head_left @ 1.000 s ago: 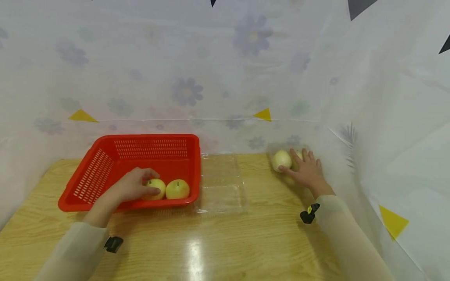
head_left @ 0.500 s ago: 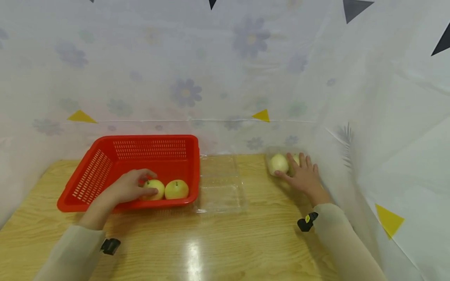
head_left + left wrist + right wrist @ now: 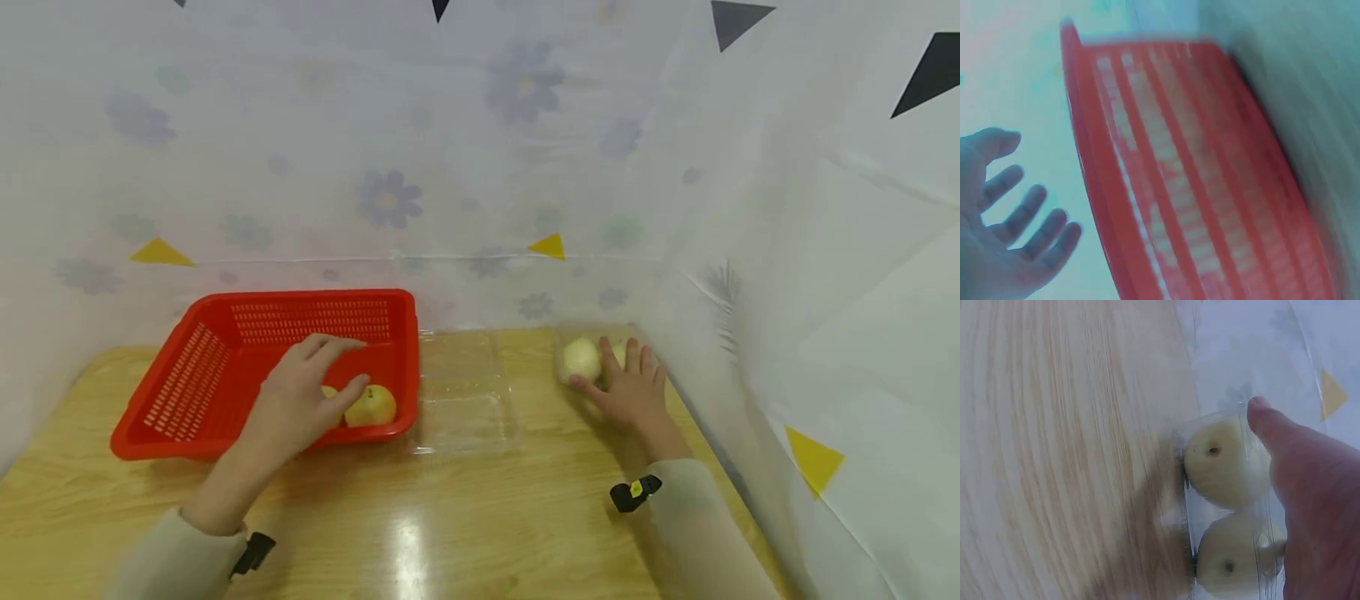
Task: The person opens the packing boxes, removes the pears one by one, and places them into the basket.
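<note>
My left hand [image 3: 296, 396] hovers over the near right part of a red plastic basket [image 3: 300, 296], fingers curved apart with nothing in them. Two round yellow pears lie in the basket below it: one pear [image 3: 330, 393] is mostly hidden by the hand, the other pear [image 3: 372, 406] sits near the right wall. At the right, the spread fingers of my right hand [image 3: 636, 402] rest on a small clear plastic box [image 3: 564, 340]. Inside that box are two pale pears, seen in the right wrist view as a farther pear [image 3: 1225, 465] and a nearer pear [image 3: 1235, 556].
An opened clear plastic box [image 3: 465, 417] lies flat against the basket's right side. Wooden tabletop [image 3: 465, 517] stretches in front of everything. A pale flowered curtain [image 3: 480, 167] hangs behind and along the right edge, close to my right forearm.
My left hand has come off the left pear in the basket, rising and moving right. My right hand has brought the box with two pears slightly nearer and left.
</note>
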`<action>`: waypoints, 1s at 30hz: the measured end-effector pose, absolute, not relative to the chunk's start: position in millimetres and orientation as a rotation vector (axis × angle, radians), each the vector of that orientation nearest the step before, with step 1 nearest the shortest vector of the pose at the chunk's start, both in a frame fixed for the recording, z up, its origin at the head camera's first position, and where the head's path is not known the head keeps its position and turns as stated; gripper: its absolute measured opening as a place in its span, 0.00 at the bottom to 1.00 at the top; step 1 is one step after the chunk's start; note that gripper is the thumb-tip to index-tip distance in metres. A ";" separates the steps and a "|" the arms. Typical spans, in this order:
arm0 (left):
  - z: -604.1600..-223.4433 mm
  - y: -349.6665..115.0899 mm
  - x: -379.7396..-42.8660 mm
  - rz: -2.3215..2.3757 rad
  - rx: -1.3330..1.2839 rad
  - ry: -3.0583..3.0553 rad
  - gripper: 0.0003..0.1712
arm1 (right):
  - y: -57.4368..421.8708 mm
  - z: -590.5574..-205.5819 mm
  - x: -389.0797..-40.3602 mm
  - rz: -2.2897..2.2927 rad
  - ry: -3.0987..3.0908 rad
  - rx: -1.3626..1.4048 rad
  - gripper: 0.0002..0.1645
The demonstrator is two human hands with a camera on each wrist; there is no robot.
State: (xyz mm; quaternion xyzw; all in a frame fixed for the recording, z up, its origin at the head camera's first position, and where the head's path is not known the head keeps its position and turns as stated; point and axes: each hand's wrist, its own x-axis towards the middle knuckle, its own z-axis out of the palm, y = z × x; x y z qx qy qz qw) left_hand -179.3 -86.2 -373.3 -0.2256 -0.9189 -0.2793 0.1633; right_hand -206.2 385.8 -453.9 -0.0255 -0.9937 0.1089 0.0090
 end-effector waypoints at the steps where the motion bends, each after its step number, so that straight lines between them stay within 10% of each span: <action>1: -373.8 -76.4 -176.1 -0.785 -0.682 -2.560 0.24 | 383.7 -452.7 -203.7 0.340 -3.110 -0.087 0.61; 30: -437.6 123.4 -162.0 -0.543 -1.209 -2.648 0.34 | 331.8 -448.4 -134.4 0.295 -3.046 -0.127 0.60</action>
